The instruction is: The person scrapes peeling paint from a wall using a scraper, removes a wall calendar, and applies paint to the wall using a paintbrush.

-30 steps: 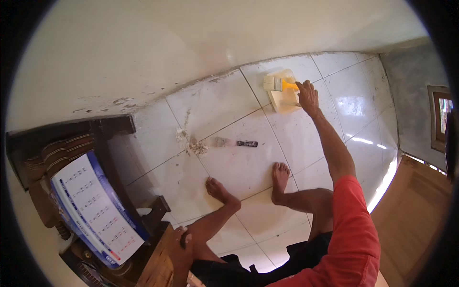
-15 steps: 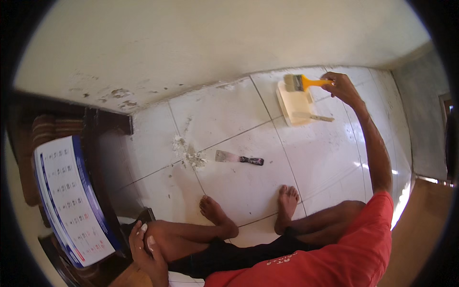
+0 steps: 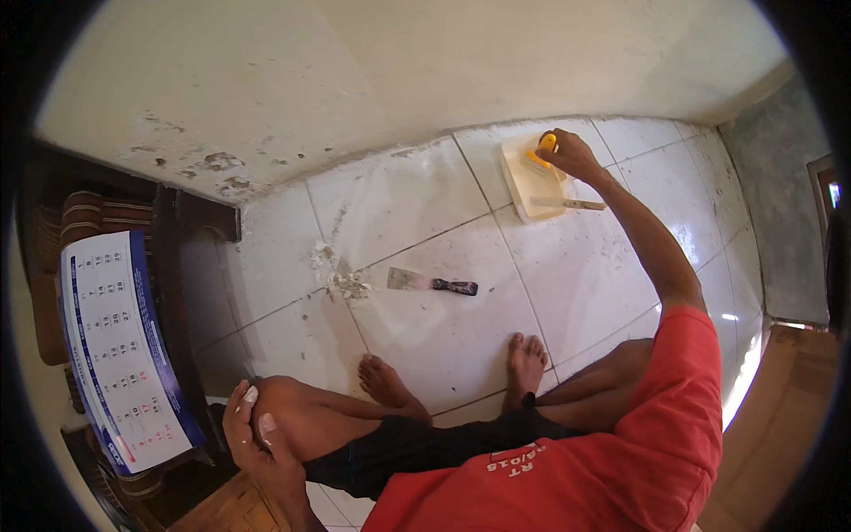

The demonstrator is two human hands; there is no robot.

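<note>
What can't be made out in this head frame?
- Brush: bristles hidden behind the right hand; only the yellow handle shows.
- Tray: contents too pale to tell.
- Left hand: palm hidden, pressed on the knee.
- Scraper: blade edge blurs into the debris.
- Wooden furniture: cut off by the fisheye rim.

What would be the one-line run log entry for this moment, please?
right hand: grips yellow-handled brush over cream tray | left hand: rests on knee | putty knife: lying on floor tiles

brush (image 3: pixel 541 151) lowered into tray (image 3: pixel 523 191), right hand (image 3: pixel 572 155) dropped
</note>
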